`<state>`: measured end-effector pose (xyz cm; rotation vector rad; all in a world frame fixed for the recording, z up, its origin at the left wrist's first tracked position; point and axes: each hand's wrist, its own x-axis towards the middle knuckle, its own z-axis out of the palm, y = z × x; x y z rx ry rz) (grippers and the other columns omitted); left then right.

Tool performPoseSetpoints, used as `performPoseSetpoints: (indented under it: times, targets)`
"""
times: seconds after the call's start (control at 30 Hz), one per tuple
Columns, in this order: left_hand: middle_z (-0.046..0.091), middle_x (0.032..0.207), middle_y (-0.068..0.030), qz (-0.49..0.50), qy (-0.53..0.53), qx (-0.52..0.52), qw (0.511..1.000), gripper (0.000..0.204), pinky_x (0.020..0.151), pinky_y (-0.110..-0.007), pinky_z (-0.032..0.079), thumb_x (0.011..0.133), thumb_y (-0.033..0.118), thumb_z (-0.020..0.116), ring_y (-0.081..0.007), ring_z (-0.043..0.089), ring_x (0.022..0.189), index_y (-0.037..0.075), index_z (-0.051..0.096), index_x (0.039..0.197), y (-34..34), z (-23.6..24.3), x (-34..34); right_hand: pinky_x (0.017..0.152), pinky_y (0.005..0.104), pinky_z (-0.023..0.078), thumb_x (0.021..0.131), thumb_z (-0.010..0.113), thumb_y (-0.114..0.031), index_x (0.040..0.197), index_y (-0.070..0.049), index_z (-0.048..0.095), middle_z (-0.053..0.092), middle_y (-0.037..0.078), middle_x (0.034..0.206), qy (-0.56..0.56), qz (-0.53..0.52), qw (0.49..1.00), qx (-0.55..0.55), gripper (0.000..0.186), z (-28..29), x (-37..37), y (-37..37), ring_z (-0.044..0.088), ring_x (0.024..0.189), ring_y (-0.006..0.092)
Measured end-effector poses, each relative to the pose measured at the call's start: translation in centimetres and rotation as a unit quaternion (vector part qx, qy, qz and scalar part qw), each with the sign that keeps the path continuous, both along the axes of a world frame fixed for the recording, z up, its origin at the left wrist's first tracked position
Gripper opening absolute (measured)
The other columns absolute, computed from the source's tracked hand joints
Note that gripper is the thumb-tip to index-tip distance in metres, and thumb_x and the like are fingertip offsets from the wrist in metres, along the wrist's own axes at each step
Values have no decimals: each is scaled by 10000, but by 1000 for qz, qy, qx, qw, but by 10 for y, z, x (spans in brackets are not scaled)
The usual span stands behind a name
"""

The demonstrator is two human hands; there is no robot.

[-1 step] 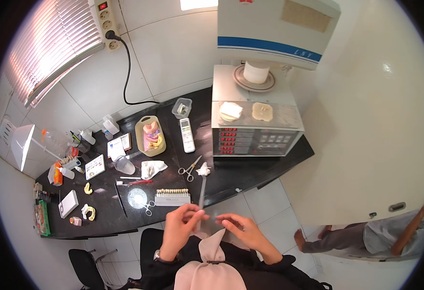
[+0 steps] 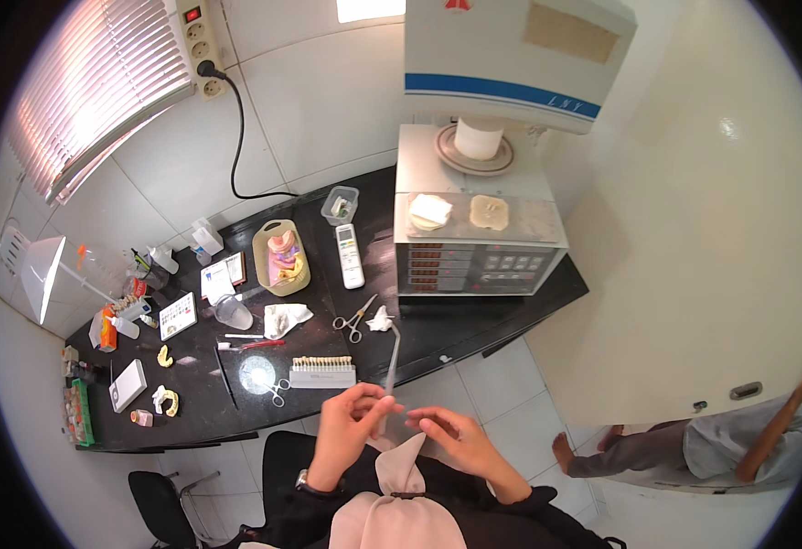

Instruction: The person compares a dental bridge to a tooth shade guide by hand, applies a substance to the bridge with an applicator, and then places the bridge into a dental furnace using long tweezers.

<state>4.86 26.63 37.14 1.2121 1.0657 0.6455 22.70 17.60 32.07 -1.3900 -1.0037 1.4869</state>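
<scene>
My left hand (image 2: 357, 421) grips long metal tweezers (image 2: 392, 366), which angle up to a crumpled white wad (image 2: 380, 318) at their tip. My right hand (image 2: 451, 435) is open beside it, fingers bent and apart. Scissor-like forceps (image 2: 355, 325) lie left of the wad, and a shade guide (image 2: 323, 375) sits below them on the black counter (image 2: 465, 329).
A furnace unit (image 2: 479, 265) stands at the counter's right. Dental models (image 2: 168, 403), a beige tray (image 2: 262, 274) and a lamp (image 2: 46, 274) occupy the left. A chair (image 2: 149, 508) is below. Another person (image 2: 712, 448) is at the lower right, by a cream panel (image 2: 666, 274).
The tweezers' upper end has shifted slightly right relative to my hands. The counter and furnace appear a little further left in the picture.
</scene>
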Motion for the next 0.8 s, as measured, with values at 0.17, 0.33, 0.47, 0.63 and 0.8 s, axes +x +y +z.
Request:
performPoseSetpoints:
  times: [0.17,0.33,0.47,0.63,0.8]
  targets:
    - [657,1000,-42,-39,-91,-52,994,197,567,-161,433,847,142,718,-27,493,643,2,692,983,-25,-1,54,903,285,459,1009,476,-263,1261,-17,498,604,88,1145,106,-77,991,27,353,19,7,-35,598,995,131]
    - [624,975,9,-48,-101,-31,993,130,570,-174,375,808,124,750,-33,391,683,25,719,886,-26,-2,88,902,299,473,1016,457,-258,1244,27,465,591,110,1131,92,-113,988,54,365,37,32,-34,606,989,155]
    - [623,992,2,-41,-133,-86,987,113,660,-206,383,801,114,755,-41,433,746,40,720,878,-21,-10,99,799,272,494,1015,465,-251,1169,20,505,617,63,946,101,-168,979,57,314,36,37,-22,612,836,131]
    - [630,990,-14,-60,-163,-97,980,143,809,-253,437,836,143,735,-80,569,861,34,702,924,10,-22,109,615,231,454,1011,475,-236,1082,1,527,561,16,751,119,-166,978,41,253,37,48,8,533,657,84]
    - [670,938,-21,-99,-150,-130,975,183,840,-262,458,906,188,663,-94,603,913,28,687,992,58,-10,116,569,216,436,1006,488,-237,1077,-1,522,560,23,717,84,-150,985,25,249,47,61,44,525,621,75]
